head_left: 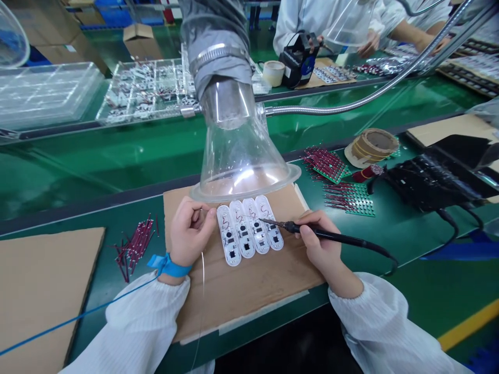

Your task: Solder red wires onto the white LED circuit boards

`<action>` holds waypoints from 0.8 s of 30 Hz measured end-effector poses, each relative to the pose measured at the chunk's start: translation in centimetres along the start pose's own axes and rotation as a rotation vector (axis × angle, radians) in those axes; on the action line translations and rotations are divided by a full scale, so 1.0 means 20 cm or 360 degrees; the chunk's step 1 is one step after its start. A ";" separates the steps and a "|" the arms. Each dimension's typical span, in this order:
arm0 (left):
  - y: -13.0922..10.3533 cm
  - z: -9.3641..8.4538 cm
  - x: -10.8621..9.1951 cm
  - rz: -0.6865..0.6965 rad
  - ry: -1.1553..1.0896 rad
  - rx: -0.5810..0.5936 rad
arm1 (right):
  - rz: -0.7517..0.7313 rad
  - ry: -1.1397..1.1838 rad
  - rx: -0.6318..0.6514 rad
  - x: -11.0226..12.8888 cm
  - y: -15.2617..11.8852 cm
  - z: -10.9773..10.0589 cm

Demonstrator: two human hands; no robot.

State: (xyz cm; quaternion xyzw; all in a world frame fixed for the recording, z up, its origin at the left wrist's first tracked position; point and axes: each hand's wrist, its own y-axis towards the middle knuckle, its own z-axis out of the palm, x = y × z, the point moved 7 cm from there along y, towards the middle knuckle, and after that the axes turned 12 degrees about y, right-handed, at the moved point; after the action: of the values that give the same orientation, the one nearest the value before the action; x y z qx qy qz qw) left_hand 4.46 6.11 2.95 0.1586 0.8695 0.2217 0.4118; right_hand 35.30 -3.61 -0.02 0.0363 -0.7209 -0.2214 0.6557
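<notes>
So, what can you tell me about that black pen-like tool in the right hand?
It looks like a soldering iron: a slim black handle, a thin metal-looking tip, and a black cable curving off to the right. The right hand grips the handle. It lies nearly level, tip pointing left over the white rounded strips; whether it touches one, I can't tell.

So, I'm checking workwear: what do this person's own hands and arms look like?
The left hand and right hand are ungloved. Loose white sleeves with faint stripes gather at the cuffs. The left wrist wears a blue band with a thin blue cord.
</notes>
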 end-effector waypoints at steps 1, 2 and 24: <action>0.00 0.00 0.00 -0.0001 -0.0003 0.0003 | -0.0004 -0.0011 0.0028 0.00 0.00 0.00; 0.00 0.00 0.00 -0.0002 -0.0005 0.0005 | -0.0012 -0.0024 0.0053 0.00 0.00 0.01; -0.01 -0.01 0.00 0.0044 0.0000 -0.0032 | 0.0045 -0.0049 -0.0035 -0.02 -0.01 -0.02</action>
State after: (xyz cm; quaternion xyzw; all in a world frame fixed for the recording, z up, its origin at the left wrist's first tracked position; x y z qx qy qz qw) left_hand 4.32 5.92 3.07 0.1663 0.8651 0.2361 0.4102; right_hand 35.62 -3.82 -0.40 0.0154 -0.7288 -0.2206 0.6480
